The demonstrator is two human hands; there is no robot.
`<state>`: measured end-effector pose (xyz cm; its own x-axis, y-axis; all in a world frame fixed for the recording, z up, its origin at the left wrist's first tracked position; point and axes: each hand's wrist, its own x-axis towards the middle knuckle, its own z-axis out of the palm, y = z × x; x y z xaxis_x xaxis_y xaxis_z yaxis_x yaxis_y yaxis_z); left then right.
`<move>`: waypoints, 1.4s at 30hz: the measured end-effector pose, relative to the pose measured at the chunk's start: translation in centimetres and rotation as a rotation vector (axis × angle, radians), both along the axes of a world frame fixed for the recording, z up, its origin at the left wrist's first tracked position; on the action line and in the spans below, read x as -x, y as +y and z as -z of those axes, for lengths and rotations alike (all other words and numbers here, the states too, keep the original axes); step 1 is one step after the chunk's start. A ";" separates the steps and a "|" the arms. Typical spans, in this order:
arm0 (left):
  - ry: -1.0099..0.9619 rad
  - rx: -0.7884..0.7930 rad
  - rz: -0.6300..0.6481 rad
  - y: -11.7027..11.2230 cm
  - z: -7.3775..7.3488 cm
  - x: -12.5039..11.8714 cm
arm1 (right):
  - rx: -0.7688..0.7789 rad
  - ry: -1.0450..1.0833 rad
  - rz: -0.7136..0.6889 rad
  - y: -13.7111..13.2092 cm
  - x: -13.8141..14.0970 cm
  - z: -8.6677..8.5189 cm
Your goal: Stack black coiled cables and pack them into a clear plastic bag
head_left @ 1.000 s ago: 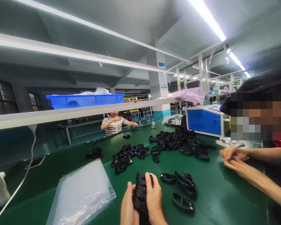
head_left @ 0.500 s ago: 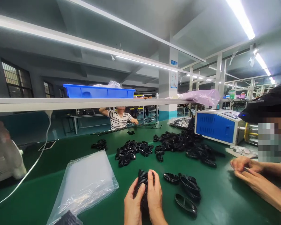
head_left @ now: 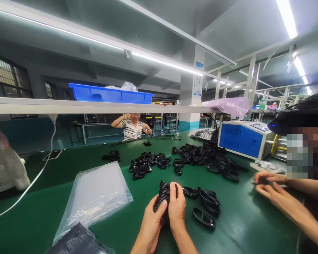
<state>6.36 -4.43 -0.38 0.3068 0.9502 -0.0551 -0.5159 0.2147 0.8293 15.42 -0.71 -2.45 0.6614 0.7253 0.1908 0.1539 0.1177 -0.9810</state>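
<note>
Between my two hands is a tight stack of coiled black cables (head_left: 163, 194), its ridged side facing up. My left hand (head_left: 151, 218) is closed on the stack from the left, thumb across the front. On the other side, my right hand (head_left: 177, 206) presses against it with fingers extended upward; its lower part is hidden by my hands. Just right of my right hand lie several loose coiled cables (head_left: 208, 201), among them an oval coil (head_left: 204, 218). A stack of clear plastic bags (head_left: 98, 194) lies flat to the left.
Piles of coiled black cables (head_left: 151, 162) and a larger heap (head_left: 201, 157) spread across the green table (head_left: 50, 197). A blue-and-white machine (head_left: 241, 139) stands at the back right. A co-worker's hands (head_left: 272, 183) are at the right; another person (head_left: 132, 128) sits opposite. A shelf (head_left: 95, 107) crosses overhead.
The view has tilted slightly down and turned right. My hands still hold the cable stack, now nearer the loose coils. The person opposite has raised a hand off the table.
</note>
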 end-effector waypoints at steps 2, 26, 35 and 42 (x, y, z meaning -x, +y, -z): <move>-0.009 -0.028 -0.007 -0.1 0.4 0.1 | 0.010 -0.014 -0.014 0.0 0.1 0.1; 0.065 -0.045 -0.036 0.4 2.5 0.8 | 0.126 -0.055 -0.103 0.3 0.3 1.1; 0.110 -0.026 -0.088 0.7 3.1 0.9 | 0.109 -0.038 -0.164 0.1 0.8 1.2; 0.082 -0.031 -0.090 0.1 2.8 1.1 | 0.001 0.065 -0.197 0.7 0.7 1.6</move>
<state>5.30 -4.33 -3.14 0.2159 0.9753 -0.0468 -0.4624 0.1444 0.8748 14.76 -0.05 -4.07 0.5174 0.8422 0.1515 0.0643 0.1382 -0.9883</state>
